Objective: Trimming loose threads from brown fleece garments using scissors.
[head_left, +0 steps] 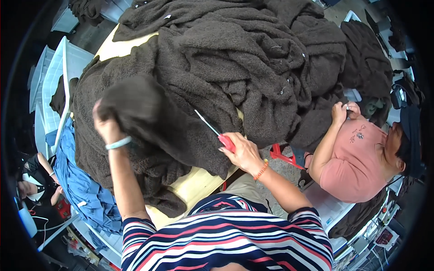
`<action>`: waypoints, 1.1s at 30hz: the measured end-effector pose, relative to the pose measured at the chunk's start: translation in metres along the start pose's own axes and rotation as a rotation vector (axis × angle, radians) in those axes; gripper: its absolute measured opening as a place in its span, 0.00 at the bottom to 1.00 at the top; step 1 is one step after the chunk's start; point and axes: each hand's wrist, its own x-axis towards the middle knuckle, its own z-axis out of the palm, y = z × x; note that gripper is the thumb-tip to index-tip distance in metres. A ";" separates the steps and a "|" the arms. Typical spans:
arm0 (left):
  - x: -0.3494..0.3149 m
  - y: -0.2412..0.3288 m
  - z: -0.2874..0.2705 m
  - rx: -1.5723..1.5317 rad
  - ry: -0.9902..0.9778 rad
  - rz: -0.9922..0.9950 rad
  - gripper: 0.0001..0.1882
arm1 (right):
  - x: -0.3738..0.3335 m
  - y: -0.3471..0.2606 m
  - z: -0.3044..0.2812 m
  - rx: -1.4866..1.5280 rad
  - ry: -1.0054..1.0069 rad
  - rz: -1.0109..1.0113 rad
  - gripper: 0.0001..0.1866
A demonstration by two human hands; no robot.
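Note:
My left hand [107, 128] is raised at the left, its fingers closed on a bunched part of dark brown fleecy cloth [135, 101]. That lifted cloth is blurred by motion. In my right hand [246, 153] is a red-handled tool [227, 142] with a long thin metal blade pointing up and to the left. Its exact kind I cannot make out. The blade lies just over the near part of the cloth, and whether it touches the cloth is unclear. More of the same brown cloth [253, 58] is heaped in thick folds beyond both hands, with small pale bits on it.
The heap covers most of a pale yellow table [199, 183]. White plastic bins [56, 90] stand at the left, with blue cloth [83, 167] beside them. A co-worker in a pink shirt [352, 162] sits at the right, near a red frame [284, 156]. Another person [38, 180] is at far left.

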 end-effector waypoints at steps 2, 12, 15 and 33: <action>0.024 0.000 -0.051 -0.061 0.227 -0.124 0.16 | 0.013 0.010 0.027 0.009 -0.014 -0.001 0.26; -0.089 0.080 0.018 0.597 -0.088 0.552 0.14 | -0.037 0.028 0.036 -0.080 -0.208 -0.045 0.30; -0.141 0.049 0.078 0.678 -0.763 0.370 0.19 | -0.049 0.016 0.023 -0.132 -0.271 -0.065 0.31; -0.211 -0.015 0.048 1.255 -1.043 0.522 0.18 | -0.069 0.016 -0.007 -0.255 -0.221 0.009 0.30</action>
